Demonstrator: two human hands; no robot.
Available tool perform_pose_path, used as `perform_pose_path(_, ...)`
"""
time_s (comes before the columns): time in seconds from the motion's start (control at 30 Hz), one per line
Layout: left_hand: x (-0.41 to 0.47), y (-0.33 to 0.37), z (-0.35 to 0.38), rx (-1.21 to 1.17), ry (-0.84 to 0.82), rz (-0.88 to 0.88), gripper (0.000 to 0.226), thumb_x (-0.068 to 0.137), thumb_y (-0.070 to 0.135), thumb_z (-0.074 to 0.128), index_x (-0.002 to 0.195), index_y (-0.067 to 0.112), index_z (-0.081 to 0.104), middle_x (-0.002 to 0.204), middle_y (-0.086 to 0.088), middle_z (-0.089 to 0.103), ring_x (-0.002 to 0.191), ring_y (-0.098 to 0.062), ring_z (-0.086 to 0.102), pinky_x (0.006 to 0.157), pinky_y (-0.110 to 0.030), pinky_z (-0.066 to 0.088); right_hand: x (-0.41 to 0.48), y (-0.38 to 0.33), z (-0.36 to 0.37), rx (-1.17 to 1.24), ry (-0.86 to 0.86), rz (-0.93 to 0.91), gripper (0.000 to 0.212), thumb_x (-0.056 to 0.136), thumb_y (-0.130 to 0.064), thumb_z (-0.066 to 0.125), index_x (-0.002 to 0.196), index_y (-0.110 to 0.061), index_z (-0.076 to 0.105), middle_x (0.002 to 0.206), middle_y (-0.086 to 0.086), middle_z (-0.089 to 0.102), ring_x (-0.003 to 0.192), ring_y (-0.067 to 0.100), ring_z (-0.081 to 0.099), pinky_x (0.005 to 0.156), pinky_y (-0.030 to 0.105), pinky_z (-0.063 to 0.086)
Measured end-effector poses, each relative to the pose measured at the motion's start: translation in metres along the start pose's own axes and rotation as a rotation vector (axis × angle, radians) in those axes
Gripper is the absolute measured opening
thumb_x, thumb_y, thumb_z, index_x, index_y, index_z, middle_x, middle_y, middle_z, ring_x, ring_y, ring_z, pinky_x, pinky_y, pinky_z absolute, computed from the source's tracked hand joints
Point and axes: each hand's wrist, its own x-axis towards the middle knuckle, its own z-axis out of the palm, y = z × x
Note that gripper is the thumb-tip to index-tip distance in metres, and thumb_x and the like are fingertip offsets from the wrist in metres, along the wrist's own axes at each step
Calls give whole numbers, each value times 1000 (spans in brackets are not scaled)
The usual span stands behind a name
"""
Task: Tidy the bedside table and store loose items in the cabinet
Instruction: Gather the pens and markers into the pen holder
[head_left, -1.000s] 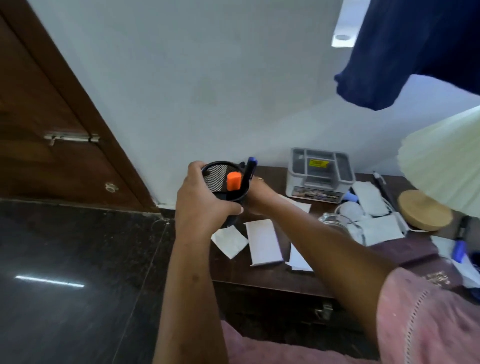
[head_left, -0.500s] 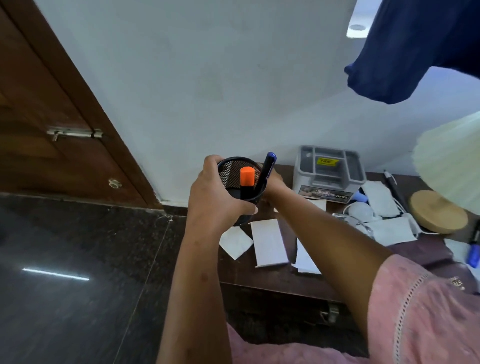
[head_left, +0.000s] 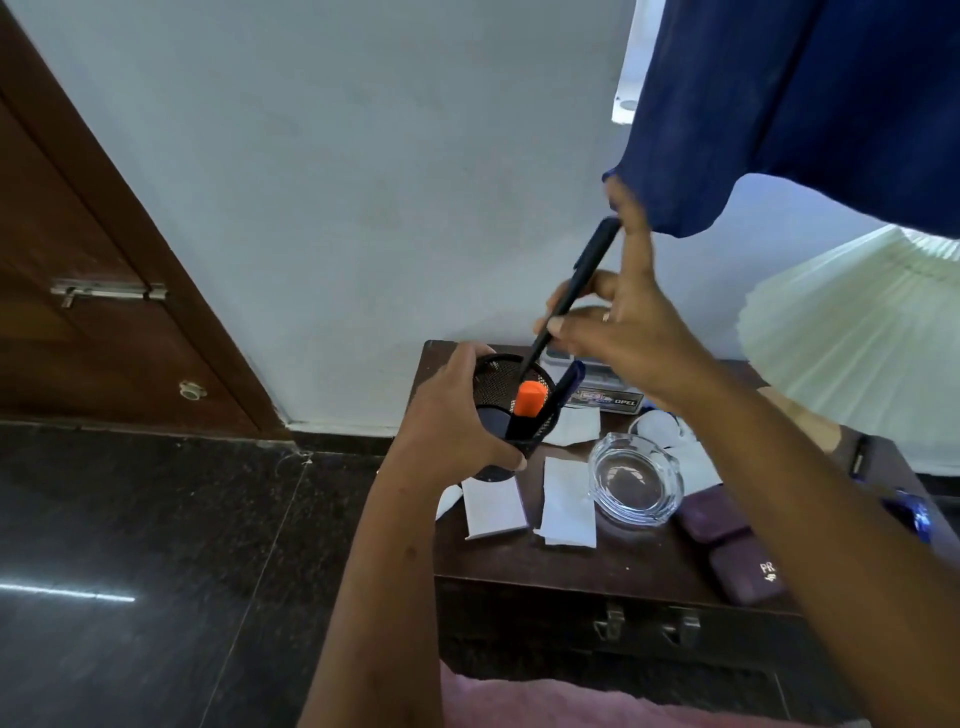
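Gathering pens is the step in hand: above the table (head_left: 519, 558), your left hand (head_left: 457, 426) wraps the cup (head_left: 493, 379), fingers curled round its wall. Your right hand (head_left: 628, 332) pinches a black pen (head_left: 576, 286), its tip just inside the rim beside the marker (head_left: 529, 399). Next, I judge, you lower the pen straight and let go, then clear the papers (head_left: 493, 506). Your right arm hides most of the organiser (head_left: 608, 400). The cabinet (head_left: 519, 618) front is dim, and the pen's tip is lost against the mesh.

Pink garment (head_left: 545, 701) low in view; thin ring (head_left: 605, 315) on right grip (head_left: 623, 338).
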Motion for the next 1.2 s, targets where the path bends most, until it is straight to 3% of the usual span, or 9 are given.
perform_pose_path(0.17, 1, -4, 6, 62, -57, 54, 88, 39, 19, 89, 112, 32, 42, 105, 9, 58, 96, -15, 57, 77, -29, 52, -13, 15, 5, -207, -24, 4, 68, 75, 2, 71, 113, -45, 40, 91, 5, 69, 75, 9, 71, 70, 14, 54)
perform_pose_path(0.3, 3, -5, 7, 49, -82, 78, 88, 38, 22, 89, 112, 32, 42, 103, 11, 58, 94, -14, 57, 74, -28, 51, -13, 16, 4, -294, -16, 3, 35, 74, 9, 61, 83, -25, 63, 81, -2, 69, 74, 21, 66, 78, 40, 57)
perform_pose_path(0.37, 4, -6, 6, 36, -87, 85, 89, 38, 23, 89, 113, 33, 43, 102, 13, 57, 94, -11, 56, 74, -26, 50, -13, 16, 5, -398, -46, 24, 39, 74, 11, 53, 75, -25, 69, 76, -3, 68, 74, 27, 64, 74, 48, 55)
perform_pose_path(0.43, 5, -8, 4, 14, -89, 78, 88, 38, 23, 89, 112, 34, 43, 101, 16, 57, 93, -8, 56, 74, -24, 51, -13, 15, 7, -471, -123, 40, 47, 75, 13, 44, 81, -24, 72, 82, 4, 70, 69, 27, 63, 66, 43, 54)
perform_pose_path(0.5, 5, -9, 3, -7, -87, 70, 86, 37, 23, 89, 110, 35, 44, 98, 19, 57, 91, -1, 56, 72, -22, 50, -15, 14, 8, -459, -147, 52, 48, 76, 13, 41, 90, -19, 74, 79, -6, 70, 55, 5, 58, 54, 24, 49)
perform_pose_path(0.6, 5, -8, 4, -17, -88, 70, 85, 37, 26, 89, 109, 35, 44, 96, 22, 56, 91, 4, 54, 70, -20, 49, -20, 7, 3, -368, -208, 119, 41, 80, 9, 46, 96, -18, 73, 81, -20, 65, 66, -12, 60, 59, 3, 45)
perform_pose_path(0.7, 5, -5, 7, -14, -93, 67, 86, 36, 29, 90, 109, 34, 45, 96, 22, 55, 90, 2, 54, 65, -21, 49, -24, 4, -8, -420, -234, 131, 26, 84, -3, 62, 92, -26, 72, 86, -15, 69, 79, -9, 62, 73, 2, 47)
perform_pose_path(0.97, 1, 16, 36, 19, -159, 120, 87, 29, 43, 86, 105, 37, 43, 91, 23, 57, 84, 6, 54, 62, -11, 37, -49, 1, -26, -570, 44, 13, 13, 78, -9, 72, 87, -18, 74, 75, -10, 68, 68, -4, 61, 69, 1, 44)
perform_pose_path(1.2, 0, 31, 60, 42, -179, 165, 86, 34, 44, 88, 106, 34, 44, 94, 20, 57, 87, 1, 55, 64, -12, 39, -62, 22, -51, -333, 123, 219, 19, 92, -31, 55, 104, -28, 70, 90, -16, 68, 77, -11, 61, 72, 2, 45)
